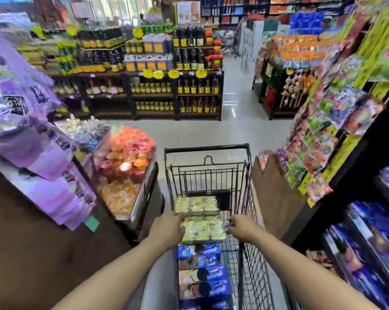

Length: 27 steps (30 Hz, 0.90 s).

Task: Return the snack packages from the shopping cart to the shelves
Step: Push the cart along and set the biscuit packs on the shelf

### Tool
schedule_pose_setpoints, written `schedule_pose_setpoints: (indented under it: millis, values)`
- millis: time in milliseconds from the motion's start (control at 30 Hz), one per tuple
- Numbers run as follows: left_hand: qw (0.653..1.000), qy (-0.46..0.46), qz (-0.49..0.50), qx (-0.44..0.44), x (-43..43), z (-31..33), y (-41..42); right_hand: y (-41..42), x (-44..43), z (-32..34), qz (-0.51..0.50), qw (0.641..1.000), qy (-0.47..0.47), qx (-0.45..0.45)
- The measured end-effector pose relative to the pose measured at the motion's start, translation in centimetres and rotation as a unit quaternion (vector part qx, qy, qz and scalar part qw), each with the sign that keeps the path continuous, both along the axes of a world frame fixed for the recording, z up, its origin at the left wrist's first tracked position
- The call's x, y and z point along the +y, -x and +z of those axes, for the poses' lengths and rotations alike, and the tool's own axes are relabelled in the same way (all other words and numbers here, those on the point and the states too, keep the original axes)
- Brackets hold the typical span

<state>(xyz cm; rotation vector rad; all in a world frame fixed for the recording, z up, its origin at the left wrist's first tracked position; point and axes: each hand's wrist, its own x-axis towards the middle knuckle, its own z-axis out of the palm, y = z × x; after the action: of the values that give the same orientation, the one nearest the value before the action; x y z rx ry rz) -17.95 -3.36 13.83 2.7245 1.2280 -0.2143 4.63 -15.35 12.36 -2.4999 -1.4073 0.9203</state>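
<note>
Left hand (166, 229), lower centre of frame: fingers curled onto the left edge of the nearer yellow-green pack (203, 230), gripping it. Right hand (242, 227): fingers bent in at that pack's right edge; whether they clamp the pack or the cart wire beside it, I cannot tell through the blur. The pack lies between my two hands, inside the cart (207, 149). A second yellow-green pack (196, 205) lies just beyond it, the two touching. Toward the bottom edge, a row of blue packs (202, 276) fills the basket floor. Step in hand, as I judge it: taking hold of one pack to lift it out; the cart looks well loaded, so the task is early. The next move calls for a level two-handed lift clear of the wire sides, then finding the matching shelf. No yellow-green stock shows on the snack racks (323, 142) at right of frame, nor among the purple bags (27, 130) at left. A bin of orange jelly cups (126, 157) stands left of the cart. Writing: nothing legible. Pack print is smeared, the blue packs' white lettering is unreadable, and the yellow starburst tags (173, 73) on the bottle shelves at upper centre are too small to read.
</note>
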Motion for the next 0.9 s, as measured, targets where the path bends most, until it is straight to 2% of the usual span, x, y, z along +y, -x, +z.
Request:
schedule_pose_setpoints:
  millis: [200, 367, 533, 667, 900]
  values:
    - [0.999, 0.024, -0.008, 0.048, 5.3, -7.5, -1.4, -2.7, 4.6, -8.0, -0.046, 0.995, 0.056, 0.064]
    - [0.992, 0.047, -0.074, 0.09, 9.4, -15.6, -2.2, -3.3, 7.2, -14.6, -0.108, 0.985, 0.091, 0.102]
    - [0.974, 0.067, -0.15, 0.153, 12.3, -21.4, -3.4, -3.7, 9.7, -20.7, -0.183, 0.965, 0.125, 0.141]
    - [0.961, 0.047, -0.194, 0.189, 14.5, -24.6, -3.6, -4.3, 11.8, -25.5, -0.212, 0.957, 0.12, 0.157]
    - [0.968, 0.054, -0.19, 0.157, 15.5, -27.7, -2.9, -5.4, 14.7, -30.4, -0.326, 0.916, 0.119, 0.199]
